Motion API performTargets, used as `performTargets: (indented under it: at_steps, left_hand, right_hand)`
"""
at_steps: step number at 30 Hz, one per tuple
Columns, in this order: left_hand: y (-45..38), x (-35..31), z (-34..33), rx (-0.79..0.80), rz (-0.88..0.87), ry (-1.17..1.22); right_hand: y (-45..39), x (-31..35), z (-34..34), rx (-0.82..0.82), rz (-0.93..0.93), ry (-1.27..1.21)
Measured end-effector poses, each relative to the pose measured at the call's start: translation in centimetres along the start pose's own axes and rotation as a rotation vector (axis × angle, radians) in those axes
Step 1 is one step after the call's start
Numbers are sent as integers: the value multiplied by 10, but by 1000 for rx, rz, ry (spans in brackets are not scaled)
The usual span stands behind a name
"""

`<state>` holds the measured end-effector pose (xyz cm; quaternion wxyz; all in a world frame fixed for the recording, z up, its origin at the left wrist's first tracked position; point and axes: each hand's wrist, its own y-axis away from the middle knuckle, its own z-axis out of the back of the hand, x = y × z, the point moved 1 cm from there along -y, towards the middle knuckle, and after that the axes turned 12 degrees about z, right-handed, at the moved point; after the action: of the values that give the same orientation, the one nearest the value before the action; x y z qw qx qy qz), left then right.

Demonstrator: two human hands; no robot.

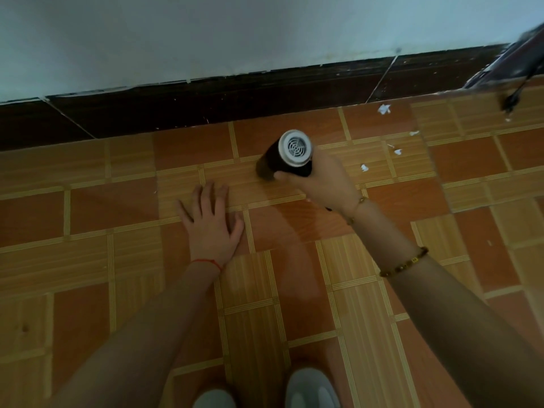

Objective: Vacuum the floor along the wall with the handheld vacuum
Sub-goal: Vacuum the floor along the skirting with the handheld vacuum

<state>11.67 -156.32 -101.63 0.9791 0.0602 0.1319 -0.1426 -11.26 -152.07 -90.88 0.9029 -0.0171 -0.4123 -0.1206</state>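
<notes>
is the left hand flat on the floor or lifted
Flat: the left hand lies palm down, fingers spread, on the orange tiled floor.

No text, label, brand, number or sign could be read anywhere in the view. The handheld vacuum (287, 156), at about one o'clock from centre, showed only a plain grey vent grille on its end and a dark unmarked body. The beaded bracelet (404, 262) at four o'clock carried small marks too blurred to make out.
</notes>
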Motion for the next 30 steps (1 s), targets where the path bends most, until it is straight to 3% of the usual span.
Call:
performTargets:
  at_steps: [3,11,15,25,30]
  left_hand:
    - [1,0,0,8,-6,-18]
    - [1,-1,-1,18,-10,-47]
    - [1,-2,-2,30,-17,-85]
    - [2,-3,-6,60,-11,-163]
    - [2,-2,-7,60,-14,-129]
  right_hand:
    - [15,-2,1,10,-6,8]
    - [33,-32,45,-234,-166,144]
    - [45,-37,50,-271,-183,119]
    - [70,-39,50,-232,-240,39]
    - [78,-22,43,-83,-208,-5]
